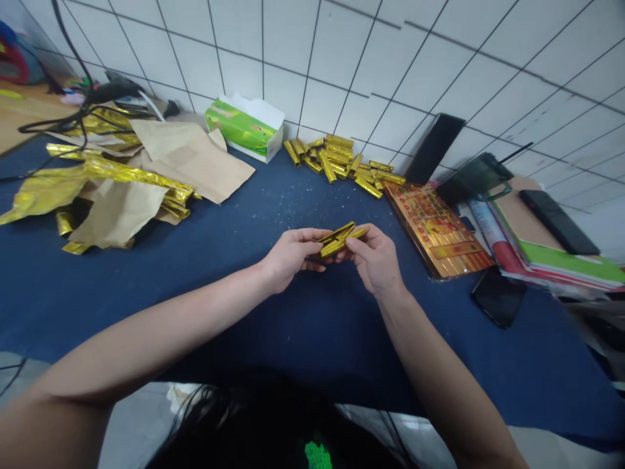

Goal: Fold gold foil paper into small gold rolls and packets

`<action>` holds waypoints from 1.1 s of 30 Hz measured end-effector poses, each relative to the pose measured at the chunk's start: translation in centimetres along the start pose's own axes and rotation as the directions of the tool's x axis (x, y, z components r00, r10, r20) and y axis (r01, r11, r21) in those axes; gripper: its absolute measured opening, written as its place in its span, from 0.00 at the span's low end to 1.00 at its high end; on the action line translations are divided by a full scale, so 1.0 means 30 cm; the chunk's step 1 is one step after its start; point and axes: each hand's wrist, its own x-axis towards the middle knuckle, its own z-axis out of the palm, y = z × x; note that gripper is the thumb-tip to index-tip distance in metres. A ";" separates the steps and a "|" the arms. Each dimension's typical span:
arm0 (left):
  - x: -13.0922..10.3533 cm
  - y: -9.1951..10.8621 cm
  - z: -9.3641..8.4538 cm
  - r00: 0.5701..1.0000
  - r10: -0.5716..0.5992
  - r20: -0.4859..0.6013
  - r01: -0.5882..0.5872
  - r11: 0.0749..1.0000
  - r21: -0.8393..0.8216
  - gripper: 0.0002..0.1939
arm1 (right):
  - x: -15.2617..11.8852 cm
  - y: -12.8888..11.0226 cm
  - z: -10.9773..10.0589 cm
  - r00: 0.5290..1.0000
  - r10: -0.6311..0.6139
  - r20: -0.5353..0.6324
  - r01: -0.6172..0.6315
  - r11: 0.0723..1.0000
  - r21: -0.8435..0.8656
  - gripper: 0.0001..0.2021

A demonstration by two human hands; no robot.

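Observation:
A small folded piece of gold foil paper (pixel 336 241) is held between my two hands, above the dark blue cloth. My left hand (pixel 295 257) pinches its left end with thumb and fingers. At the other end, the thumb and fingers of my right hand (pixel 375 257) close on it. The piece looks partly opened, with a raised flap along its top; its underside is hidden by my fingers. Beyond my hands, against the tiled wall, lies a heap of gold foil rolls (pixel 336 159), short and tube-like.
Crumpled gold foil (pixel 53 189) and brown paper sheets (pixel 195 159) lie at the left beside black cables (pixel 81 117). A green tissue box (pixel 244 130) stands by the wall. To the right are a gold-red packet (pixel 437 228), a phone (pixel 498 296), a dark mug (pixel 476 179) and stacked books (pixel 547 241).

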 end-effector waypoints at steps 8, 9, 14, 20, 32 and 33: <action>-0.002 -0.008 0.016 0.996 0.067 -0.062 -0.068 0.998 -0.017 0.17 | -0.013 0.014 0.018 0.991 -0.052 -0.126 0.051 0.999 -0.008 0.08; -0.002 -0.011 0.018 0.995 0.079 -0.066 -0.080 0.997 -0.005 0.17 | -0.015 0.016 0.022 0.985 -0.070 -0.156 0.067 0.998 -0.021 0.08; 0.005 -0.026 0.018 0.984 0.151 -0.095 -0.145 0.987 0.071 0.21 | -0.028 0.020 0.036 0.958 -0.151 -0.242 0.128 0.986 -0.109 0.08; 0.013 -0.049 0.012 0.965 0.257 -0.046 -0.242 0.946 0.215 0.21 | -0.036 0.014 0.041 0.951 -0.159 -0.266 0.106 0.973 -0.204 0.07; 0.013 -0.072 -0.004 0.909 0.415 -0.024 -0.357 0.808 0.468 0.18 | -0.053 0.014 0.054 0.940 -0.212 -0.269 0.111 0.931 -0.348 0.07; 0.014 -0.072 -0.004 0.908 0.418 -0.031 -0.354 0.803 0.480 0.17 | -0.057 0.012 0.057 0.936 -0.228 -0.268 0.118 0.921 -0.372 0.08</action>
